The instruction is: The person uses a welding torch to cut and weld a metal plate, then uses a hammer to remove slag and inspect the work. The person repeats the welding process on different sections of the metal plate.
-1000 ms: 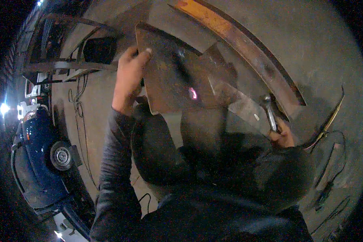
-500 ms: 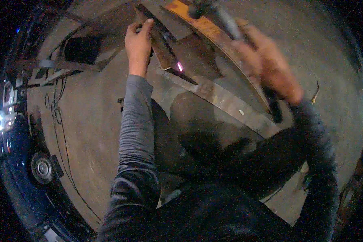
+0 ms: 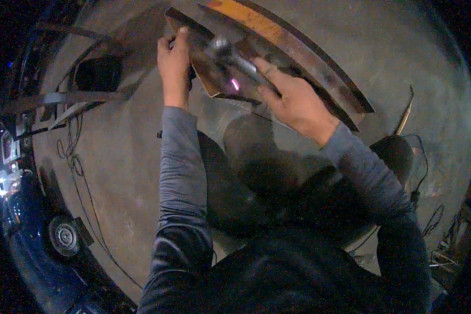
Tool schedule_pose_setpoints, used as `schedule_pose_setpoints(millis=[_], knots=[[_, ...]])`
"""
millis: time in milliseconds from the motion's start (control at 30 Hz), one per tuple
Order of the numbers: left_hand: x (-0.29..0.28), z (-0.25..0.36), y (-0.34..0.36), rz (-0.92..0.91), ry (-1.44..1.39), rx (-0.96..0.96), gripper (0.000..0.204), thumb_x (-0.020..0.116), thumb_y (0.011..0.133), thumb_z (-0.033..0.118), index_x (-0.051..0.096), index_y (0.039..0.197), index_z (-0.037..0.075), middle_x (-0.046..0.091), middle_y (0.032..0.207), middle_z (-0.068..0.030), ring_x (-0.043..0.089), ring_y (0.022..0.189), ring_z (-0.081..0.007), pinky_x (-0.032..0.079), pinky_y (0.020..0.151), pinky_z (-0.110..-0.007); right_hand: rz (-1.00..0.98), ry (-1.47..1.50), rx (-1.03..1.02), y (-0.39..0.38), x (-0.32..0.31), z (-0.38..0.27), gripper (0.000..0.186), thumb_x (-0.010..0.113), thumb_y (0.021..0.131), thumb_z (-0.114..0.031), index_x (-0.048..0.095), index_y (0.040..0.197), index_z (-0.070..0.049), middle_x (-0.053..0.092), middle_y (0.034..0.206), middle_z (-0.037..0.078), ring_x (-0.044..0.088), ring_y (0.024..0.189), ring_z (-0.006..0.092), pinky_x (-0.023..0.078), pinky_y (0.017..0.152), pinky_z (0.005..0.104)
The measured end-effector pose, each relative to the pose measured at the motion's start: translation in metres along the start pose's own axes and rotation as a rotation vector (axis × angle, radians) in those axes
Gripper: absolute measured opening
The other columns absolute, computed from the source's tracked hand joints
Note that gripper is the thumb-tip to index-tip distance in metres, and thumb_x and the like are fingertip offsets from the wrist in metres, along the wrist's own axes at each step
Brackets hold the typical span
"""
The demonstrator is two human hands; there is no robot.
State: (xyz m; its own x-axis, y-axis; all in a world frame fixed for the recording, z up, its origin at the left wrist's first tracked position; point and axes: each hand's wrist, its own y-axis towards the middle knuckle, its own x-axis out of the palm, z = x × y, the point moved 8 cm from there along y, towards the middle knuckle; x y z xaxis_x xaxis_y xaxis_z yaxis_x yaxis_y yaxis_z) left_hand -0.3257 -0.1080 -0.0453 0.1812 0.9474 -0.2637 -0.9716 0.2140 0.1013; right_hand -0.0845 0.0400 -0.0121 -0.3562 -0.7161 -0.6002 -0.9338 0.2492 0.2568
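Observation:
My left hand (image 3: 175, 70) is closed round the near-left edge of a brown steel angle piece (image 3: 203, 79), thumb on top. A small spot on the steel glows pink-white (image 3: 235, 84), close to the piece's near corner. In my right hand (image 3: 298, 104) I grip a hammer (image 3: 246, 65) by its handle. The hammer's head is smeared by motion and lies over the steel piece, between my two hands; whether it touches the metal I cannot tell.
Just beyond lies a long steel beam (image 3: 293, 44) with orange paint at its far end. A thin rod-like tool (image 3: 406, 111) with a cable is at the right. At the left are a metal frame (image 3: 68, 98), loose cables (image 3: 78, 167) and a dark blue vehicle (image 3: 26, 251).
My right hand has swung the hammer down and left from above the beam to over the steel piece. My left hand keeps its hold.

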Motion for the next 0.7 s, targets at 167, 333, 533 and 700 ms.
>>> schedule_pose_setpoints(millis=[167,333,533,700], knots=[[0.019,0.013,-0.012,0.001,0.021,-0.010,0.062,0.069,0.093,0.046,0.059,0.123,-0.007,0.065,0.116,-0.0207,0.061,0.105,-0.0270,0.050,0.090,-0.037,-0.318,-0.095,0.259,-0.014,0.014,0.047,0.051,0.061,0.096,-0.019,0.049,0.144,-0.010,0.065,0.118,0.027,0.063,0.106,0.0464,0.051,0.091,0.0495],[0.004,0.011,-0.015,0.006,0.109,-0.075,0.066,0.069,0.093,0.047,0.057,0.127,-0.008,0.066,0.116,-0.0208,0.062,0.104,-0.0273,0.049,0.090,-0.037,0.024,0.028,0.012,-0.004,-0.008,0.009,0.053,0.064,0.093,-0.021,0.051,0.143,-0.007,0.068,0.112,0.026,0.064,0.103,0.0472,0.051,0.091,0.0508],[-0.007,-0.018,0.002,0.006,0.292,0.058,0.056,0.071,0.091,0.044,0.065,0.115,-0.006,0.068,0.107,-0.0197,0.064,0.097,-0.0262,0.050,0.085,-0.038,-0.150,-0.096,0.198,-0.021,0.008,0.074,0.055,0.062,0.095,-0.027,0.049,0.144,-0.007,0.071,0.104,0.022,0.069,0.084,0.0385,0.056,0.076,0.0460],[-0.050,-0.036,-0.002,-0.063,0.593,-0.077,0.054,0.070,0.091,0.044,0.069,0.111,-0.006,0.071,0.091,-0.0172,0.066,0.082,-0.0260,0.052,0.077,-0.038,-0.090,0.445,0.686,-0.013,-0.071,0.078,0.046,0.061,0.098,-0.028,0.052,0.139,-0.007,0.057,0.078,0.000,0.055,0.061,0.0076,0.047,0.044,0.0263]])
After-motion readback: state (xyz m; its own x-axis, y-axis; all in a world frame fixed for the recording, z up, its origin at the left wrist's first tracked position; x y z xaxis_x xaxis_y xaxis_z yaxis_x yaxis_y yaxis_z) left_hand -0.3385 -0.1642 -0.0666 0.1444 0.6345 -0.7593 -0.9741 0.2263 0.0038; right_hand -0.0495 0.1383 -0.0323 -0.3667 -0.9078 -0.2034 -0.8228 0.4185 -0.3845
